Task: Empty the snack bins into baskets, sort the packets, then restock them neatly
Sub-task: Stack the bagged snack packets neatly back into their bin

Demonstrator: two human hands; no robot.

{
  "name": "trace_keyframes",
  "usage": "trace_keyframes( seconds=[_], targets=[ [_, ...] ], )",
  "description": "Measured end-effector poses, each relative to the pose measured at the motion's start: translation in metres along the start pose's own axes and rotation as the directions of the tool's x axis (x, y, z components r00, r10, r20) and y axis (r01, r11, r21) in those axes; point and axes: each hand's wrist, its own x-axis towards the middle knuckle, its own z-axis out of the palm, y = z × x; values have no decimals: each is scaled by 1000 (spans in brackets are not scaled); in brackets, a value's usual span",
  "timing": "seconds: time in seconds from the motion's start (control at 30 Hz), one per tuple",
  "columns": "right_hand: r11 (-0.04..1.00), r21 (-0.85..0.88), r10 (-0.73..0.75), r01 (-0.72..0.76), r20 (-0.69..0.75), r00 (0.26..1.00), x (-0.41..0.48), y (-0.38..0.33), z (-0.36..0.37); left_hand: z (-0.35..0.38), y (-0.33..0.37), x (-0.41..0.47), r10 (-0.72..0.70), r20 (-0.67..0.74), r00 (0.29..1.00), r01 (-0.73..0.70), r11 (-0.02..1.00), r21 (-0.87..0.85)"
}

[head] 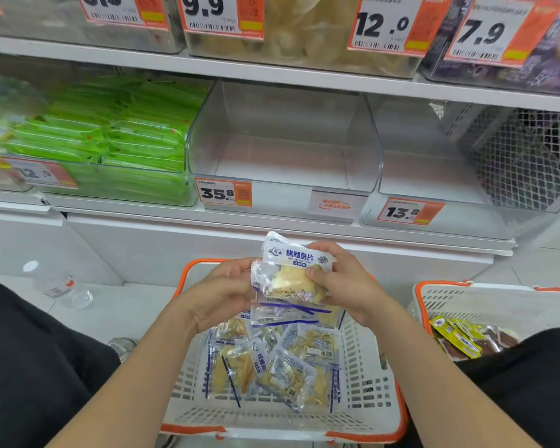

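White basket (188, 392) sits nearest, loose packets (282, 367) piled inside; above it the left hand (220, 295) and right hand (349, 286) both grip a stack of packets (291, 279); right of it stands a second basket (485, 299) holding yellow packets (456, 337)

The middle bin (282, 197) is tagged 35.8, right bin (466, 218) 13.8; packet (296, 255) reads 烤鳕鱼片.

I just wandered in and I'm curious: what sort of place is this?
Probably a snack shop aisle: shelves carrying price tags, clear bins, and a shopping basket of packets.
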Motion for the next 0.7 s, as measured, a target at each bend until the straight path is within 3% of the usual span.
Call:
trace_keyframes(
  seconds=[0.17,0.23,0.33,0.5,0.7],
  targets=[
    [915,-322,-229,242,79,970,-7,-6,7,12,8,3,98,-175,980,-61,976,207],
    [880,-373,-288,295,78,955,-12,-12,10,17,13,2,148,-214,966,-83,955,284],
    [870,-335,-350,361,96,932,-29,-32,6,24,28,0,214,-220,952,-137,938,318],
    [895,-197,-353,400,237,905,-52,-68,-7,34,76,-5,287,-115,951,-238,917,320],
    [815,-199,-540,545,85,838,-54,-104,-2,46,130,-1,342,-10,939,-325,900,291]
  ],
)
